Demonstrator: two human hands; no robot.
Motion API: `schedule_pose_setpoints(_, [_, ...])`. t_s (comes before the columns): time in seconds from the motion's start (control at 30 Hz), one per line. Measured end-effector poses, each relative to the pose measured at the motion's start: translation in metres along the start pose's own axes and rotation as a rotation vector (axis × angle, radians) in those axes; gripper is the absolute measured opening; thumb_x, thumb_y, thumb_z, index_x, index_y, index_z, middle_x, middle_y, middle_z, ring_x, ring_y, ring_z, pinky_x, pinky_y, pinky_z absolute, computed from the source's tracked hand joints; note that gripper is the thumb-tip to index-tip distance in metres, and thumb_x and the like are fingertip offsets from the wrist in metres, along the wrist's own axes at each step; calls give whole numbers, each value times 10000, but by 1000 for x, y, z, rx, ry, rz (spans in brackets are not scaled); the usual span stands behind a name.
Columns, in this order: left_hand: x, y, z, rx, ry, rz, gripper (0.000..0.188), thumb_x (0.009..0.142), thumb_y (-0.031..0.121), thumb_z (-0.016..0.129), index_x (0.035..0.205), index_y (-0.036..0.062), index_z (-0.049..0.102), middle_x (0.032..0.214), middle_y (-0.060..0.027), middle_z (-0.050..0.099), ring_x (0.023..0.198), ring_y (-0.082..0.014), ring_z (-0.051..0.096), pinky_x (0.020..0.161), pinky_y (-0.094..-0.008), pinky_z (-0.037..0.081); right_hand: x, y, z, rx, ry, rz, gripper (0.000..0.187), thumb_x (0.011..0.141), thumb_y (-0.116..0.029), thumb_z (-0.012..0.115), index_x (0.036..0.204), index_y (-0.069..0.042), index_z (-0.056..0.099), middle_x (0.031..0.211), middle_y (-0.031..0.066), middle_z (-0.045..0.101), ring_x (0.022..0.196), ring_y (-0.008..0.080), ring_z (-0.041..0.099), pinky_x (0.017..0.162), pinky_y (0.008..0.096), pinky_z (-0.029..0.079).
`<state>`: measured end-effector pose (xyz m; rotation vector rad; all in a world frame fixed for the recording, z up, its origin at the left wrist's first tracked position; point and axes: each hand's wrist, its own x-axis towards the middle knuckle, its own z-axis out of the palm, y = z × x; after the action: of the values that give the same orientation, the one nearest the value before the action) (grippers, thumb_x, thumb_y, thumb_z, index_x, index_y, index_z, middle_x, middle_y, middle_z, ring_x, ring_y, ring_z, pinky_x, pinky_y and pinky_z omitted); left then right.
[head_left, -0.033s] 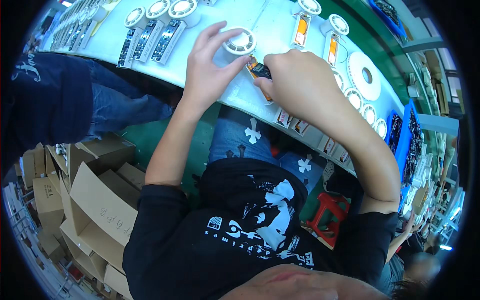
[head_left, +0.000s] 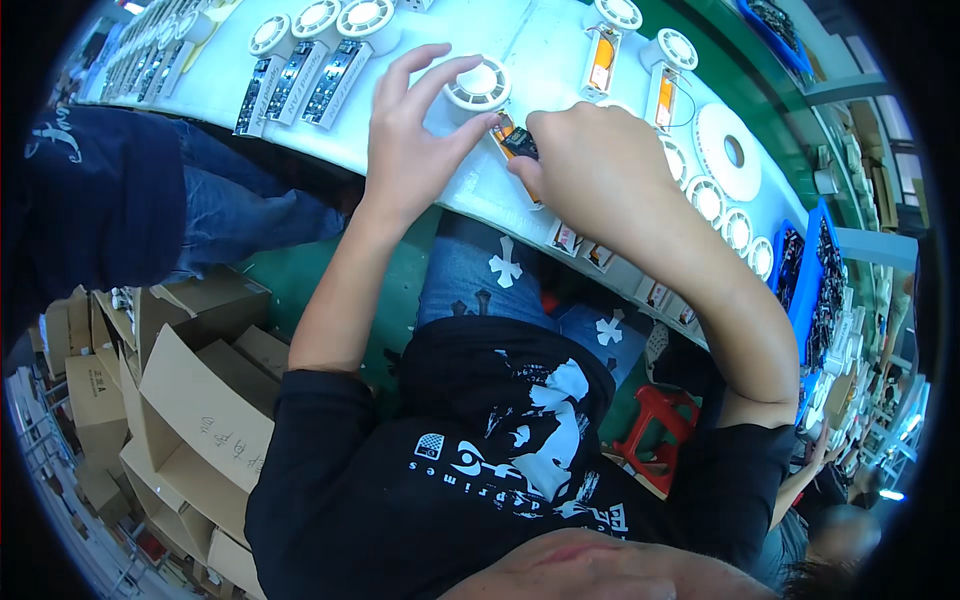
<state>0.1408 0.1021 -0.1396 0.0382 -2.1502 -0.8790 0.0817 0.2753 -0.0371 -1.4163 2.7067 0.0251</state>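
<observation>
A white device with a round, slotted, fan-like head (head_left: pixel 478 84) and a narrow handle lies near the front edge of the table. The curved index finger and thumb of my left hand (head_left: pixel 412 145) hold it around the head, while the other fingers stretch out. At the handle, my right hand (head_left: pixel 600 165) is closed, fingers curled, on a small black circuit board (head_left: pixel 519 142). Orange material (head_left: pixel 536 196) shows in the handle beneath the board. My right hand covers much of the handle, and its fingertips are partly hidden.
Several similar devices with circuit boards (head_left: pixel 340 85) stand at the left. Open handles with orange parts (head_left: pixel 601 62) and a large white ring (head_left: pixel 728 152) lie to the right, beside blue trays (head_left: pixel 815 290). Cardboard boxes (head_left: pixel 205 400) and a red stool (head_left: pixel 655 435) are below; another person (head_left: pixel 100 200) stands left.
Both hands and the white device have shifted very slightly left. The grip looks the same.
</observation>
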Motion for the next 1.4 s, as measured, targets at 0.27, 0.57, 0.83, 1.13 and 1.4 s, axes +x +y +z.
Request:
schedule_pose_setpoints(0.27, [0,5,-20,519,-133,589,472,865,149,690,1323,265,681,1050,67,734,916,-167,596,835,-353,401,-1,-3,6,-12,-25,33,323,921,-355,677,901,-41,750,726,168,713,686,319,721,669,427,587])
schedule_pose_setpoints(0.57, [-3,3,-27,453,-344,624,610,875,102,627,1473,185,537,1005,33,727,742,-151,594,755,-316,449,-3,-2,5,31,-15,30,329,923,-350,671,890,-32,749,714,161,709,668,332,712,670,430,587])
schedule_pose_setpoints(0.83, [0,20,-16,453,-418,497,627,878,81,596,1494,91,479,835,-32,655,643,-188,613,641,-304,474,-3,16,-7,71,-52,-43,313,919,-336,679,973,-33,735,718,152,706,674,335,700,680,416,571])
schedule_pose_setpoints(1.13, [-9,9,-12,270,-191,360,715,834,60,653,1503,14,404,1012,-124,669,861,-261,653,779,-358,510,-7,12,12,168,147,-1,311,916,-314,686,1077,-49,656,648,145,672,617,337,677,618,433,544])
schedule_pose_setpoints(1.4, [-16,-6,7,-478,-198,-326,873,900,140,697,1568,-28,160,1494,-284,426,1375,-390,457,1143,-422,363,-3,-4,30,91,235,-24,275,918,-294,675,1057,-67,609,620,132,649,553,330,655,525,447,516])
